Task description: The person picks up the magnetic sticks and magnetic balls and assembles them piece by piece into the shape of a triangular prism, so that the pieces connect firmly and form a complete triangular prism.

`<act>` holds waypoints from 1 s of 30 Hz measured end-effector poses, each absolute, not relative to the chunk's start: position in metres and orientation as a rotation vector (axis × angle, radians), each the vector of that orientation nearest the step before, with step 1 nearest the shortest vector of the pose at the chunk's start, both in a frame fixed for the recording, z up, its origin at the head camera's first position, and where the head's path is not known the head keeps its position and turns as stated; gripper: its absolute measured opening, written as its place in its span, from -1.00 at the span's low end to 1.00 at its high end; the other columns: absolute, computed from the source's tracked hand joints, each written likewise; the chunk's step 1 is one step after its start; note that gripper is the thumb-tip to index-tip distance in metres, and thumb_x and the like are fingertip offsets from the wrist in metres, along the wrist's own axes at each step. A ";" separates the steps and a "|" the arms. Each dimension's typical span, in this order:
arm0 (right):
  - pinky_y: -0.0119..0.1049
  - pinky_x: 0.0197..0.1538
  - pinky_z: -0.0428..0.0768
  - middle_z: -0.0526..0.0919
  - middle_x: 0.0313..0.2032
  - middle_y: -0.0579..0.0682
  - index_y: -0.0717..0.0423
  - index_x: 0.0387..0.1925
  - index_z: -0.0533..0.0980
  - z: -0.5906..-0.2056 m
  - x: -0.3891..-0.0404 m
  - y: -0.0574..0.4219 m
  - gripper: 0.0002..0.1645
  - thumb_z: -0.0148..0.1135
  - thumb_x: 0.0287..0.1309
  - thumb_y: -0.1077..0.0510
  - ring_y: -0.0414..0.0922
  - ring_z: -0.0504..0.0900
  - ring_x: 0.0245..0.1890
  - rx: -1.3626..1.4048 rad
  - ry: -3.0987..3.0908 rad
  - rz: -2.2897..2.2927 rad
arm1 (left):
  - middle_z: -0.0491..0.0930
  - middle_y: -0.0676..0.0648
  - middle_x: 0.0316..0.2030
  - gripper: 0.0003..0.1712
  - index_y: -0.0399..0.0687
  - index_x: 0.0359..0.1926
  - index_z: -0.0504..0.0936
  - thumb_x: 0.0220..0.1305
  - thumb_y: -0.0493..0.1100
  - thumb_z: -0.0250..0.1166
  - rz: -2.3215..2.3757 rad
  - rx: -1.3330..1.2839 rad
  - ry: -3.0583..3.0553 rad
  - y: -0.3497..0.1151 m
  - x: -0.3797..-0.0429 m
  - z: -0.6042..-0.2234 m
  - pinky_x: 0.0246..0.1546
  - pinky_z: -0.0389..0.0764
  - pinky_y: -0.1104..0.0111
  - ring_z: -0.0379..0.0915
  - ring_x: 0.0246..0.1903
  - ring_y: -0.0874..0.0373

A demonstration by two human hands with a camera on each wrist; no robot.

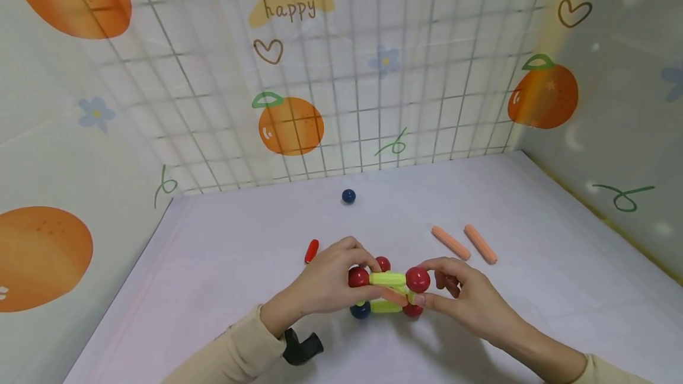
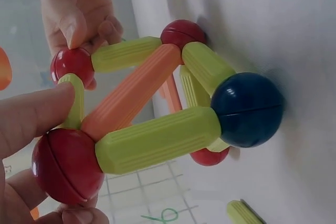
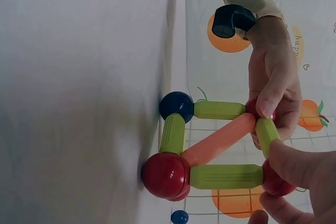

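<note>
Both hands hold a ball-and-stick toy frame (image 1: 388, 279) above the front middle of the table. Yellow-green sticks (image 2: 157, 140) join red balls and one dark blue ball (image 2: 247, 109) into a box-like shape. An orange stick (image 2: 134, 90) runs diagonally across one side. My left hand (image 1: 333, 277) grips a red ball (image 2: 68, 166) at the upper left corner. With thumb and finger, my right hand (image 1: 464, 295) pinches the red ball (image 1: 418, 280) at the upper right corner. The lower balls are close to the table top. My left fingers partly hide the frame's rear in the head view.
Two loose orange sticks (image 1: 450, 242) lie right of the frame. A short red stick (image 1: 312, 250) lies beyond my left hand, and a dark blue ball (image 1: 348, 196) sits farther back. Patterned curtains (image 1: 341, 76) stand around the white table (image 1: 240, 218).
</note>
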State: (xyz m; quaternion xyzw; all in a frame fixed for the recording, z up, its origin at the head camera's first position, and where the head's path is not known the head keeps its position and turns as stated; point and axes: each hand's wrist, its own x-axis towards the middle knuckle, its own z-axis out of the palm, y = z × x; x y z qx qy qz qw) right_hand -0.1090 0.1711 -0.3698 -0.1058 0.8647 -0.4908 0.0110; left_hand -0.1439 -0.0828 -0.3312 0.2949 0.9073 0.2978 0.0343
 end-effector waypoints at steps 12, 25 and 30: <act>-0.40 -0.45 0.29 0.46 -0.37 0.01 -0.21 -0.09 0.61 -0.379 -0.111 0.168 -0.52 0.55 -0.11 -0.10 -0.19 0.34 -0.44 -0.280 2.671 -1.434 | 0.51 0.14 -0.13 -0.52 0.16 0.03 0.62 0.06 0.02 0.50 0.898 0.853 2.820 -0.105 -0.136 -0.334 -0.15 0.52 0.37 0.43 -0.09 0.25; -0.39 -0.40 0.36 0.49 -0.42 -0.11 -0.23 -0.28 0.64 -0.396 -0.125 0.168 -0.67 0.57 -0.15 -0.02 -0.16 0.39 -0.38 -0.324 2.806 -1.154 | 0.56 0.20 -0.23 -0.50 0.10 0.04 0.61 0.05 -0.03 0.52 1.007 0.800 2.794 -0.107 -0.131 -0.337 -0.13 0.50 0.40 0.41 -0.17 0.30; -0.40 -0.44 0.34 0.47 -0.47 -0.12 -0.14 -0.22 0.64 -0.397 -0.132 0.172 -0.74 0.48 0.01 0.01 -0.19 0.38 -0.45 -0.334 2.926 -1.068 | 0.57 0.19 -0.25 -0.50 0.07 0.08 0.60 0.09 -0.06 0.50 1.060 0.800 2.739 -0.100 -0.128 -0.339 -0.18 0.49 0.46 0.42 -0.20 0.30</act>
